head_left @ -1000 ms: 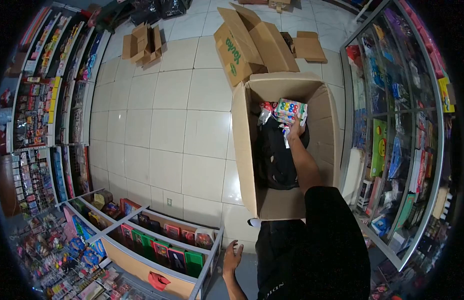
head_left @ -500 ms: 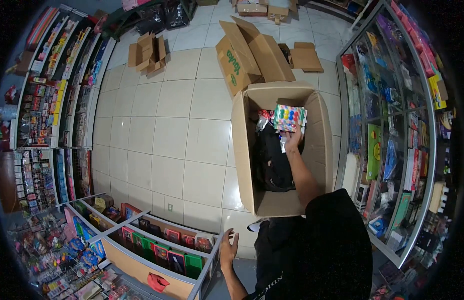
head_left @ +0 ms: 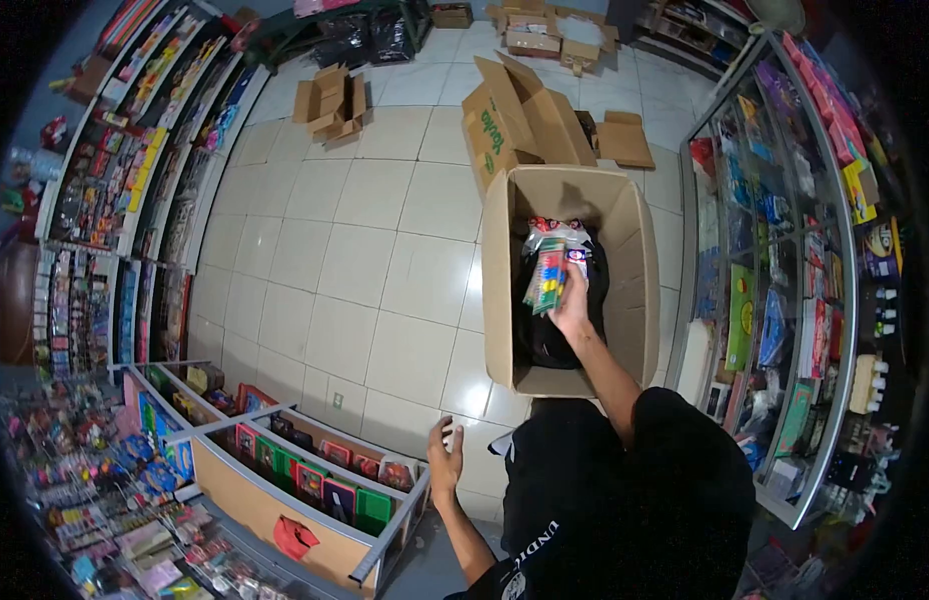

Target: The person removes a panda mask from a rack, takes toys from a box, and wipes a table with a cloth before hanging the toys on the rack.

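Inside a tall open cardboard box [head_left: 500,300], my right hand [head_left: 573,305] grips several flat packs with coloured dots [head_left: 549,272], tilted on edge. Beneath them lie a clear plastic bag with red items [head_left: 557,226] and a black bundle [head_left: 548,338]. A small purple and white pack [head_left: 577,258] shows by my right fingers. My left hand [head_left: 445,462] hangs empty over the floor near the low shelf's corner, its fingers apart and slightly curled.
A low divided shelf [head_left: 275,500] with boxed goods stands at lower left. Stocked racks [head_left: 135,170] line the left; a glass cabinet [head_left: 755,290] stands right. Beyond the box are another open carton [head_left: 530,120] and a smaller one [head_left: 330,105].
My right hand has drawn the packs lower and turned them from face-up to edge-on. My left hand has shifted slightly up and left. The camera view has turned a little.
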A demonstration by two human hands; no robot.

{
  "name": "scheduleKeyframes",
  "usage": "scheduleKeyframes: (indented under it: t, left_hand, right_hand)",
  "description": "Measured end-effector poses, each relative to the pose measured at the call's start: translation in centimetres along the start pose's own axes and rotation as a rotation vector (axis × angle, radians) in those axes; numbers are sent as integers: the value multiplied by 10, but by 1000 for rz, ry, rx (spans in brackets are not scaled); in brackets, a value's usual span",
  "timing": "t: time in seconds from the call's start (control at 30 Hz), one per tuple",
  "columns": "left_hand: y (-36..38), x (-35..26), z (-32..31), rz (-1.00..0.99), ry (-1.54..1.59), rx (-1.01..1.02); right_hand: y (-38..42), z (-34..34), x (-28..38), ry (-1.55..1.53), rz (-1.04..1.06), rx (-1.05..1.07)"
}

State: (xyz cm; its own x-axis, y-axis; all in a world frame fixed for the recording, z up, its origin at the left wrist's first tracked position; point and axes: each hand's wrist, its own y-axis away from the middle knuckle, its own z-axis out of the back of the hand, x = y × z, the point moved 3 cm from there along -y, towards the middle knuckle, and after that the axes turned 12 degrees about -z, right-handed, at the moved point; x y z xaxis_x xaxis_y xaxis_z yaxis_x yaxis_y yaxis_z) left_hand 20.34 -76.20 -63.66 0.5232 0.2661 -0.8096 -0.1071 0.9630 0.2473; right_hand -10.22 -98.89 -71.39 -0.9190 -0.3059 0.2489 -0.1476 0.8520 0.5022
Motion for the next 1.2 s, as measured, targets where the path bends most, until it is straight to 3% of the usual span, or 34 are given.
scheduleKeyframes:
  t: [0.17, 0.2, 0.33, 0.37, 0.47, 0.57, 0.6, 0.7, 0.73, 0.83, 0.87, 1.0, 1.2]
  left_hand:
    - [4, -3, 18, -72, 356, -263]
    - [6, -8, 23, -55, 506, -305]
    - [25, -21, 33, -61, 1028, -444]
    - [31, -17, 34, -56, 1142, -464]
    - [63, -12, 45, -42, 1407, -580]
    - [119, 3, 62, -81, 1506, -725]
    - [140, 10, 64, -100, 1517, -764]
    - [191, 42, 63, -136, 1538, -950]
    - [204, 49, 62, -121, 1530, -1028]
    - [245, 64, 63, -87, 1479, -1189]
    - [258, 66, 63, -81, 1538, -1227]
    - [297, 90, 62, -54, 1556, -1224]
    - [306, 93, 89, -140, 1547, -1312]
  right_hand:
    - [32, -81, -73, 352, -496, 125]
    - [56, -116, -91, 460, -572, 109]
    - [97, -149, -184, 829, -805, 342]
    - [104, -147, -210, 994, -756, 486]
    - [165, -148, -271, 1253, -781, 522]
    - [201, -126, -322, 1568, -417, 624]
    - [219, -127, -332, 1572, -439, 724]
    - [255, -103, -370, 1693, -151, 1045]
    - [268, -100, -379, 1704, -320, 1132]
    - [318, -102, -396, 1789, -149, 1462]
    - [331, -105, -403, 1806, -307, 1484]
    - [359, -113, -429, 1904, -384, 1755]
    - [370, -118, -454, 1864, -390, 1683]
